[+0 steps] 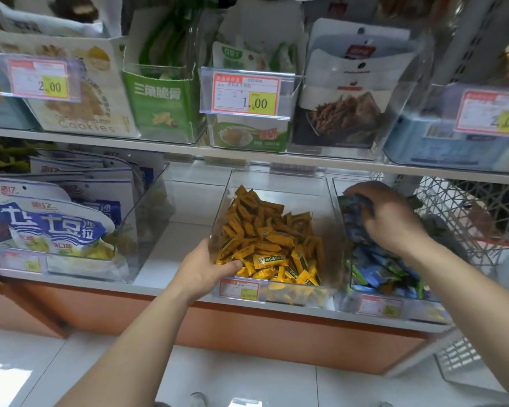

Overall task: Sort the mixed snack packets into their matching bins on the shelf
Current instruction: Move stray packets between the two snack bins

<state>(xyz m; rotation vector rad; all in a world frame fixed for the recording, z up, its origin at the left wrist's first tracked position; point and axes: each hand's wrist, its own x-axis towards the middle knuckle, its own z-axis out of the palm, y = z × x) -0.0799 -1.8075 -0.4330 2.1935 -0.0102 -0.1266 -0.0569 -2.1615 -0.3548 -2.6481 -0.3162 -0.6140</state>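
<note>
A clear bin (pixel 276 179) on the lower shelf is full of small orange snack packets (pixel 265 236). My left hand (pixel 203 268) grips its front left corner, thumb inside on the packets. To the right stands a second clear bin (pixel 340 189) holding blue and green packets (pixel 376 268). My right hand (pixel 388 215) reaches into it from above, fingers curled round a bunch of blue packets (pixel 354 204) at the back of the bin.
A bin of large blue-and-white bags (pixel 56 227) stands at the lower left, with bare shelf (pixel 188 218) between it and the orange bin. A white wire basket (pixel 465 207) sits at the right. The upper shelf carries boxed snacks behind price tags (pixel 246 94).
</note>
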